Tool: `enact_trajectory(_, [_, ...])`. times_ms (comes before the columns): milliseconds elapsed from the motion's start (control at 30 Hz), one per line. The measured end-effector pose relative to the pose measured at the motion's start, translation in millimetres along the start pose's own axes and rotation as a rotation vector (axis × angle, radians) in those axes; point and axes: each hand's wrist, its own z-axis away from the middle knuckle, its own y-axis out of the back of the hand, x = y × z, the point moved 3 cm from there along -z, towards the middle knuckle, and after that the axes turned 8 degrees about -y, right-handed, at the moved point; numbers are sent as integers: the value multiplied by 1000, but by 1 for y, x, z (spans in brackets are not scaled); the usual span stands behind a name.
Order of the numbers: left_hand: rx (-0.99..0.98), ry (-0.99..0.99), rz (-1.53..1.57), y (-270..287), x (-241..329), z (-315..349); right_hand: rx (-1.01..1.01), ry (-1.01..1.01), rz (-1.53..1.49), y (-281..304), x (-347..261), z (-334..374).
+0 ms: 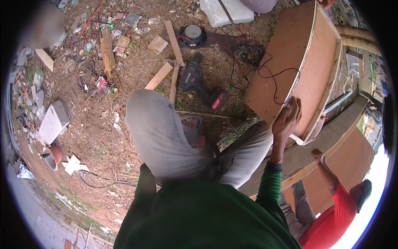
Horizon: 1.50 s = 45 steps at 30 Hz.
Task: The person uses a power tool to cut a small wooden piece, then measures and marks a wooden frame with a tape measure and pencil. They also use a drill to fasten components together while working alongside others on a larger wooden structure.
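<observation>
On the right stands a brown plywood box (286,45), tilted, with pale edging strips and an open side. My right hand (288,116) grips its near lower edge, fingers bent over the rim. A thin black cable (273,76) loops across the panel close to those fingers. My left hand does not show; only the green left sleeve (146,184) is visible beside my knee. Ahead of my knees lies a black cordless drill (192,79) with a red-marked battery. A round black speaker (193,35) with red wires rests beyond it.
Wooden strips (174,41) lie by the drill. Litter and a wood chunk (107,52) cover the ground at left, near a pale slab (54,122). Another person's hand (326,3) is at the box's far end. A person in red (331,224) touches a larger panel (352,153).
</observation>
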Motion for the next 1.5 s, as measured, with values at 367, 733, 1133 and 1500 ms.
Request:
enact_trajectory(367, [-460, 91, -34, 28, -24, 79, 104, -133, -145, -3, -6, 1])
enact_trajectory(733, [-779, 265, -231, 143, 25, -28, 180, -301, -207, 10, -8, 7])
enact_trajectory(1133, [-329, -223, -10, 132, 279, -193, 277, -312, -317, 7, -1, 15])
enact_trajectory(1500, [-28, -632, -469, 0, 447, -94, 267, -302, -338, 8, 1, 14])
